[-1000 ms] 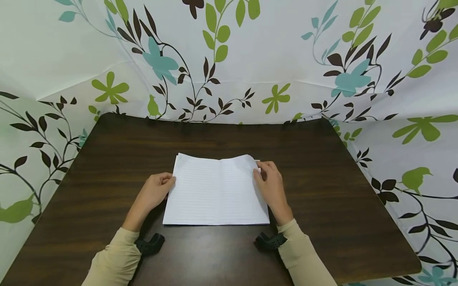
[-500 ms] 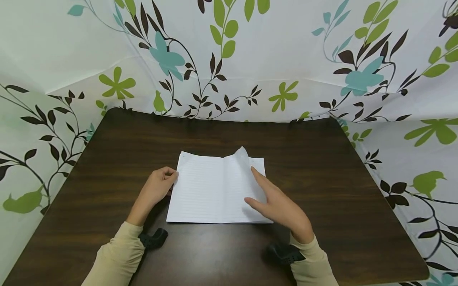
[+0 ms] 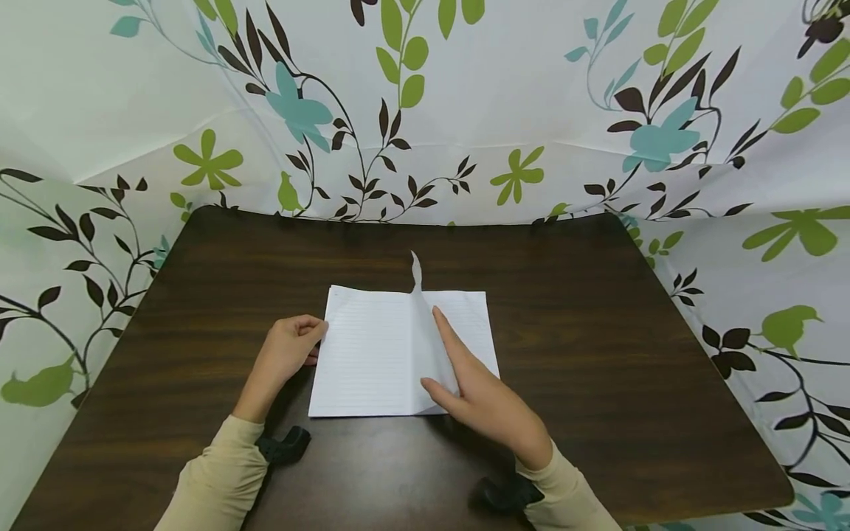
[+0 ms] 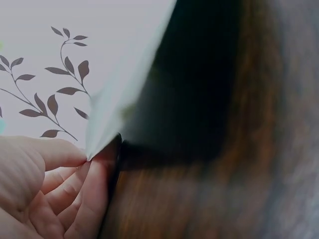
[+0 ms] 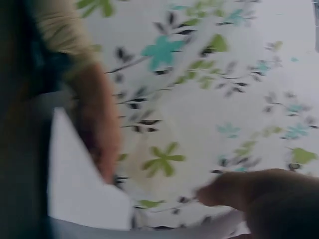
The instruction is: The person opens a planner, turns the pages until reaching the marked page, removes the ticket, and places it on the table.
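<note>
An open lined notebook lies on the dark wood table in the head view. My left hand pinches its left edge; the left wrist view shows the thumb and fingers meeting at the paper's edge. One page stands up from the middle, its top curling upright. Against the right face of that page rests my right hand, with straight fingers and the thumb spread apart. White paper and my blurred right thumb appear in the right wrist view.
The brown table extends round the notebook on all sides. Behind it and along both sides hangs a white cloth printed with leaves, flowers and birds. Dark bands with camera mounts sit on both wrists.
My right hand has let go of the notebook's right edge and swept left, lifting a page up to the middle and baring the right-hand page beneath. My left hand keeps its place.
</note>
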A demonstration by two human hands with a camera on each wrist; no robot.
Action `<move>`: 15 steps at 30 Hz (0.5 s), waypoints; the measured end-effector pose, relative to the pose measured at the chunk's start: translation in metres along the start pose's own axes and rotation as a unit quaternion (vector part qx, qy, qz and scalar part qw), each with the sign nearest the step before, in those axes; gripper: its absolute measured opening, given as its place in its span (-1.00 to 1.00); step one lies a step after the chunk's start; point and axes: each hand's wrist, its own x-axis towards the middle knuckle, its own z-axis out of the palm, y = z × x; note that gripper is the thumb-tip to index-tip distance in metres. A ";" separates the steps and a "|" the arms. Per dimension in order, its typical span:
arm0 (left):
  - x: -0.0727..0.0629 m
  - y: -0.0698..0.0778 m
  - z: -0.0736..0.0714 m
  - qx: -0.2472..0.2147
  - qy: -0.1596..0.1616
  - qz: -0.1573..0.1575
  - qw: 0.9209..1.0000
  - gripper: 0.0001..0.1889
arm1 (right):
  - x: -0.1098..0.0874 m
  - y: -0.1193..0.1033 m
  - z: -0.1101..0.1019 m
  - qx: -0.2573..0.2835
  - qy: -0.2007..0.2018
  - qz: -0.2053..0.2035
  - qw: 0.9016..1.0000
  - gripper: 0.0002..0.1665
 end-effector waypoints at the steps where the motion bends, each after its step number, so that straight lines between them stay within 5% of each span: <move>1: 0.000 -0.001 -0.001 0.001 0.001 0.001 1.000 -0.61 | 0.003 0.000 0.006 -0.026 0.017 -0.017 0.999 0.11; 8: -0.001 -0.003 -0.002 0.006 0.010 0.011 1.000 -0.61 | 0.012 0.001 0.042 -0.233 0.088 -0.123 0.961 0.00; 15: 0.002 -0.004 -0.001 0.010 0.011 0.021 1.000 -0.61 | 0.013 0.004 0.058 -0.259 0.069 -0.128 0.955 0.08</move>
